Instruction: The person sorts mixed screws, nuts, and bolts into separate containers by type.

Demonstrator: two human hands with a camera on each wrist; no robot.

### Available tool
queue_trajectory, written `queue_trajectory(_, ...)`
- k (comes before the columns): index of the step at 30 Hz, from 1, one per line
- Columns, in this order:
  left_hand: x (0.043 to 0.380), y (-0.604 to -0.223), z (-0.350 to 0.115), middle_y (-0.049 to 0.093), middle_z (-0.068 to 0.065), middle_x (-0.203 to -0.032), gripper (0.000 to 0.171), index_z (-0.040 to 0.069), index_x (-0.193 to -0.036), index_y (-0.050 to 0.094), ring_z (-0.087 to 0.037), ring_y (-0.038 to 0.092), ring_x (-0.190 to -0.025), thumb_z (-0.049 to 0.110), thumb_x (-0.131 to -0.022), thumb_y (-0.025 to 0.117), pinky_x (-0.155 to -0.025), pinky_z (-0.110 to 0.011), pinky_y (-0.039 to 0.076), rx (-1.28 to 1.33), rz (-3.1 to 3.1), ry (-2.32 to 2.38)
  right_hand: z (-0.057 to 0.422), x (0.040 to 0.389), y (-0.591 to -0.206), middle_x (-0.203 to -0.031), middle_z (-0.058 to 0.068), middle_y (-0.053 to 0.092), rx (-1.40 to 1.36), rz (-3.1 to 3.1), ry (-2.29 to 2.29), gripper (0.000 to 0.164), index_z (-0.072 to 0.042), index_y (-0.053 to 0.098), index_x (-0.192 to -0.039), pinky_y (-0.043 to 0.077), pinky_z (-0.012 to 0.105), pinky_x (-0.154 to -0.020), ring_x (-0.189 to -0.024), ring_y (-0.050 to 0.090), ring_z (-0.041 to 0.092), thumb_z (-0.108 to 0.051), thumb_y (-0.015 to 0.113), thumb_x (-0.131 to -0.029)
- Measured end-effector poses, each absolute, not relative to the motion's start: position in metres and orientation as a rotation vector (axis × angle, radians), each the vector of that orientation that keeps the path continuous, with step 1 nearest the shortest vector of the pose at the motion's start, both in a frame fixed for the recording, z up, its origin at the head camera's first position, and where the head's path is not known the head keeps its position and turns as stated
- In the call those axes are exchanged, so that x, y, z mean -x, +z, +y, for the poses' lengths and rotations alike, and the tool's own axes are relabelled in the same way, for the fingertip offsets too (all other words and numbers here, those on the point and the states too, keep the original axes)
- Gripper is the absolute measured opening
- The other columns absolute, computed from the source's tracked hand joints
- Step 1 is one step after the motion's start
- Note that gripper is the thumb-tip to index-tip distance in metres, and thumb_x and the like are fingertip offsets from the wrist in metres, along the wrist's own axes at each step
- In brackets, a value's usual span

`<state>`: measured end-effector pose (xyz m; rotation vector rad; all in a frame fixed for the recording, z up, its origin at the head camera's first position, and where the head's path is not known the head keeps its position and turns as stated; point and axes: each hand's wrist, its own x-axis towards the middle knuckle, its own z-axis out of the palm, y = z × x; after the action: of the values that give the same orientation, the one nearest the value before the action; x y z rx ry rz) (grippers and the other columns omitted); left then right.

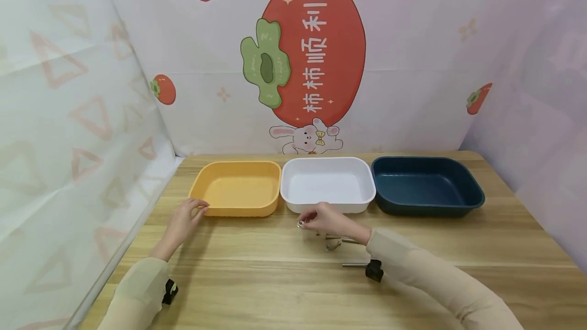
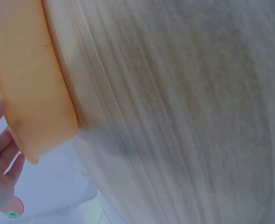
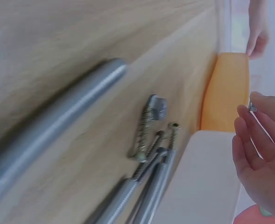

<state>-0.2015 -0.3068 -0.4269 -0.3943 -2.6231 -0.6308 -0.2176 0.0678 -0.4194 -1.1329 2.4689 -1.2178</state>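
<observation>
Fingers are working on both sides now: the right hand (image 1: 324,218) is pinching a small silver metal piece (image 3: 252,108) between thumb and fingertips, holding it above the desk (image 1: 257,284), just on the near side of the white tray (image 1: 327,209). Over at the yellow tray (image 1: 243,212), the left hand (image 1: 182,220) is resting its fingers on the rim at the eight o'clock corner; whether they are gripping it, I cannot tell. From mid-desk the trays are lining up at ten, twelve and two o'clock, yellow, white, then the navy tray (image 1: 428,211). At about four o'clock from that silver piece, hardware is lying close together: a threaded screw (image 3: 144,133) with a flattish head is sitting just beside several long bolts (image 3: 149,198), and a metal rod (image 1: 354,265) is lying nearer the person, apart from them. Cream sleeves (image 1: 426,269) are covering both arms, and behind it all, up at twelve o'clock, a big red fruit print (image 1: 341,55) is filling the backdrop above a white rabbit (image 1: 304,139).
</observation>
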Motion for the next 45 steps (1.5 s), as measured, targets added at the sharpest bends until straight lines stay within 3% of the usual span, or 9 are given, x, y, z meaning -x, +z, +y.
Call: queue_trajectory(45, 0.204, -0.431, -0.307, 0.06, -0.016, -0.085, 0.009, -0.003, -0.085, 0.063, -0.034, 0.056, -0.081, -0.001, -0.077, 0.064, -0.072, -0.047, 0.043, 0.404, -2.588, -0.654, -0.024, 0.254, -0.411, -0.09, 0.006, 0.065, 0.735, 2.546, -1.586, 0.016, -0.001, 0.066, -0.095, 0.046, 0.017, -0.064, -0.075, 0.058, 0.011, -0.009, 0.063, -0.081)
